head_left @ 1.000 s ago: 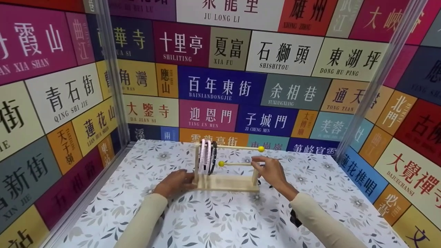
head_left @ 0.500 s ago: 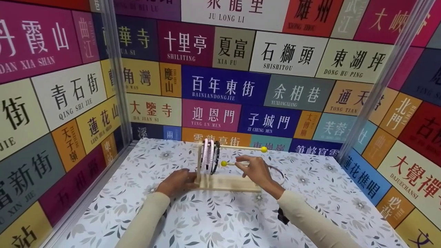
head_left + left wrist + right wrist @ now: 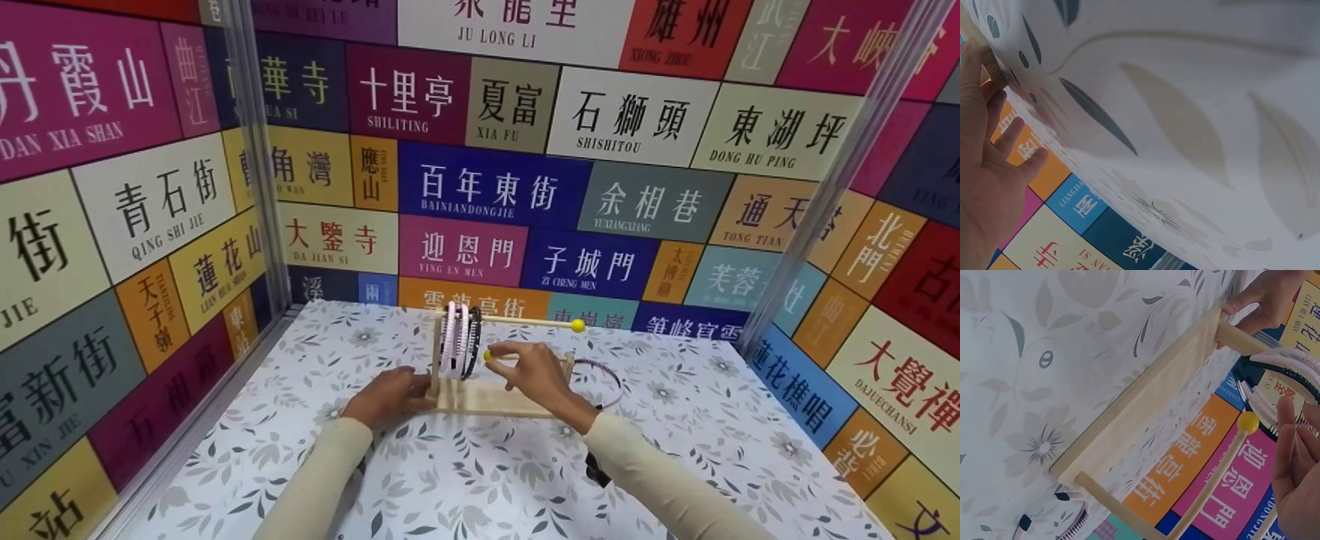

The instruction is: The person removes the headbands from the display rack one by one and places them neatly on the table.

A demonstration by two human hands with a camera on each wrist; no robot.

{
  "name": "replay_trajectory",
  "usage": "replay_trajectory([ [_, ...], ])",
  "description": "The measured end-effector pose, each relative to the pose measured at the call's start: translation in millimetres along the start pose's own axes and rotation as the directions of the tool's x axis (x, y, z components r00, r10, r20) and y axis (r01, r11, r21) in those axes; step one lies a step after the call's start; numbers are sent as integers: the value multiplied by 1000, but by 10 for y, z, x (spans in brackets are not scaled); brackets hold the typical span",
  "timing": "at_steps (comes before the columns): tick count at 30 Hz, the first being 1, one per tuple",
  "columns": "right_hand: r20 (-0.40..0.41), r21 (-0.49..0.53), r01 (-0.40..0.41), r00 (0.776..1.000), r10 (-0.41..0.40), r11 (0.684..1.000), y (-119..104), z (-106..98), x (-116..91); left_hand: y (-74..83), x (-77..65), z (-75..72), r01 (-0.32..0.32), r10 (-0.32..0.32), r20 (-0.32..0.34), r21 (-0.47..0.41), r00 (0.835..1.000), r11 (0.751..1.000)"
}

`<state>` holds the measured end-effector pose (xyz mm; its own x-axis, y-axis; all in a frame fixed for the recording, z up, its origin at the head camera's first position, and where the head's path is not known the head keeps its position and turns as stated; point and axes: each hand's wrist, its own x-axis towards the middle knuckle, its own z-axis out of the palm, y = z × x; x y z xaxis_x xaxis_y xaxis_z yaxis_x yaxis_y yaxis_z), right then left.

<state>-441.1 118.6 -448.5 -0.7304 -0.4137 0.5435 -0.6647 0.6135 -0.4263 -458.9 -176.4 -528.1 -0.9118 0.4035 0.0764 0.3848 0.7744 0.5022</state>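
Your left hand [image 3: 386,397] pinches the nine o'clock end of the pale wooden two-rod rack [image 3: 480,397], thumb and finger clamped on its corner. Your right hand [image 3: 534,375] holds nothing, thumb and index apart, beside the lower rod's round yellow ball [image 3: 1248,422]. From it, at ten o'clock, pink toothed headbands [image 3: 463,337] and a black headband [image 3: 475,341] hang together; you cannot tell whether fingers touch them. A thin toothed hoop [image 3: 618,381] lies by the rack's three o'clock end.
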Motion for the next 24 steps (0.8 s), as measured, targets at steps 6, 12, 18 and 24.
replay_trajectory([
  [6, 17, 10, 9, 1000, -9, 1000, -48, 70, 29, -30, 37, 9, 22, -22, 2, -36, 1000, 999],
  [12, 9, -22, 0, 1000, 0, 1000, -60, 152, 51, -59, 97, 21, 5, -6, 26, 34, 1000, 999],
  [18, -4, -38, -28, 1000, 28, 999, -58, 206, 65, -94, 120, 29, -11, 10, 38, 49, 999, 999],
  [24, -16, -45, -69, 998, 69, 997, -56, 243, 81, -96, 142, 36, 3, -3, 45, 14, 999, 1000],
])
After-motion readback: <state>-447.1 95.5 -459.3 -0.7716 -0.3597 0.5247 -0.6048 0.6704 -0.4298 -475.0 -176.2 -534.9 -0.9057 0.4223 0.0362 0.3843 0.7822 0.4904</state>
